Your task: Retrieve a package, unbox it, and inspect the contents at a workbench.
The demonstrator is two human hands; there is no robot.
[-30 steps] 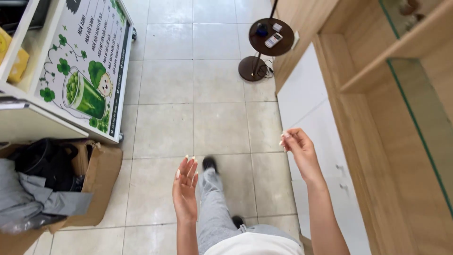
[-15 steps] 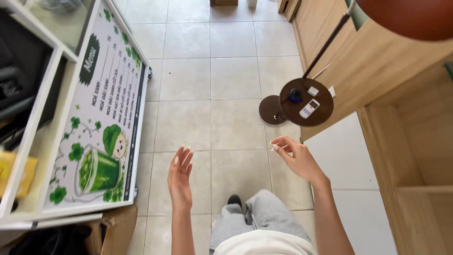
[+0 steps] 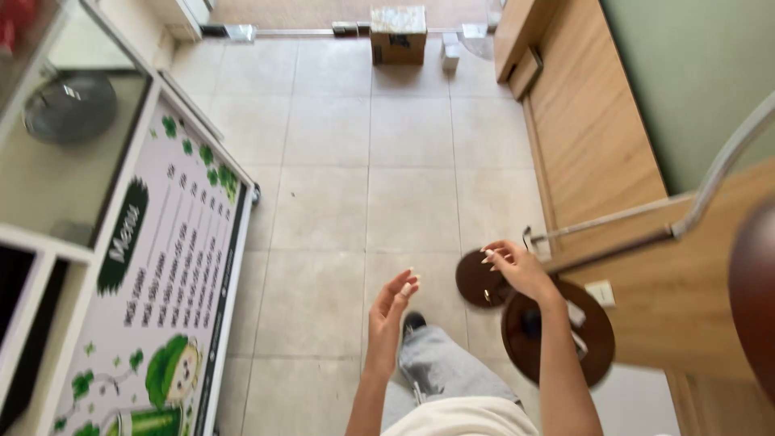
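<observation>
Both hands are empty with fingers loosely spread: the right hand (image 3: 517,270) has moved over the round brown stool (image 3: 557,339) just beneath it, the left hand (image 3: 391,311) hovers alongside.

Right hand (image 3: 517,270) and forearm cover part of the round dark-brown stand tray (image 3: 597,347); small items on it too small to ID. White illustrated sign panel (image 3: 161,291) cut off at bottom edge. Dark rounded object (image 3: 755,299) at right edge cropped, blurred.
</observation>
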